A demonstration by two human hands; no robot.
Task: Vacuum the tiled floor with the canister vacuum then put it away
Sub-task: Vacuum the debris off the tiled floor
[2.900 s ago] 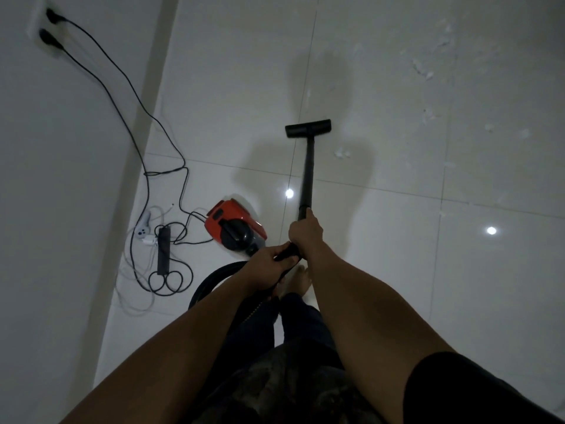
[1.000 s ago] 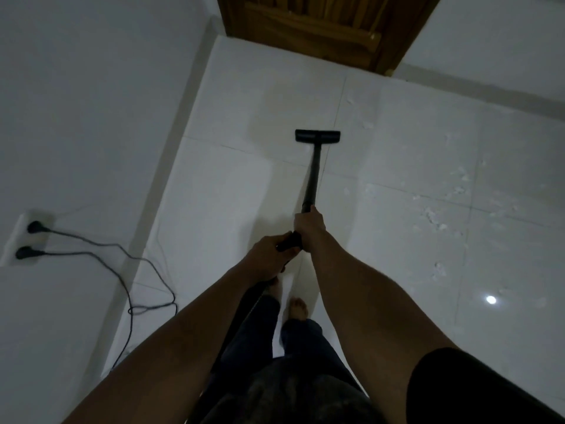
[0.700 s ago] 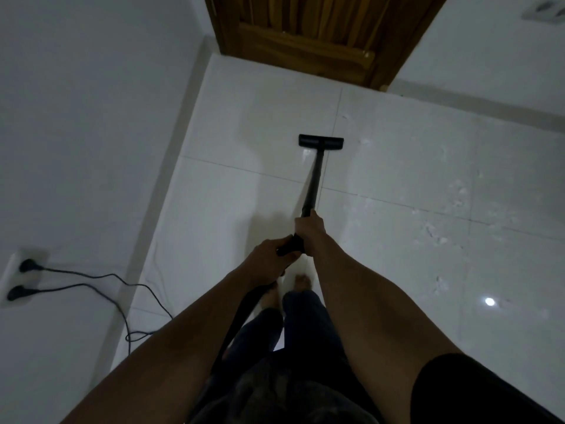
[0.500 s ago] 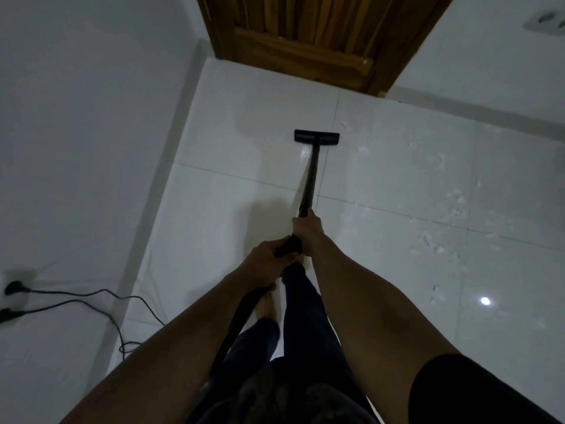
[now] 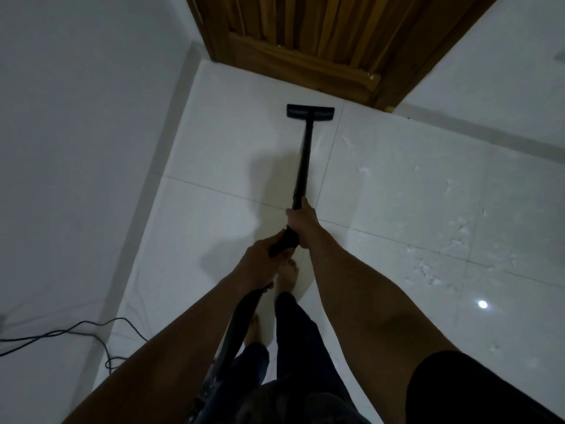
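The black vacuum wand [image 5: 302, 166] was held in both hands and pointed toward the wooden door [image 5: 305, 41]. The right hand [image 5: 301, 223] was placed nearer the door, its fingers curled around the narrow tube. The left hand [image 5: 260, 264] was set just behind it, farther from the door, and clenched around the thicker handle end. From there the hose [image 5: 241, 325] was carried back beside the person's dark trouser legs. The floor nozzle [image 5: 310, 111] was laid on the tiled floor [image 5: 232, 142] just short of the door's bottom edge, with its bar roughly parallel to that edge. White crumbs [image 5: 458, 231] were scattered over tiles well back from the door, out beyond its right-hand jamb. A bare foot [image 5: 287, 276] was planted below the hands, well apart from the door. A dark cable [image 5: 91, 327] was looped along the foot of the grey wall [image 5: 76, 148], far from the door, on its left-hand side.
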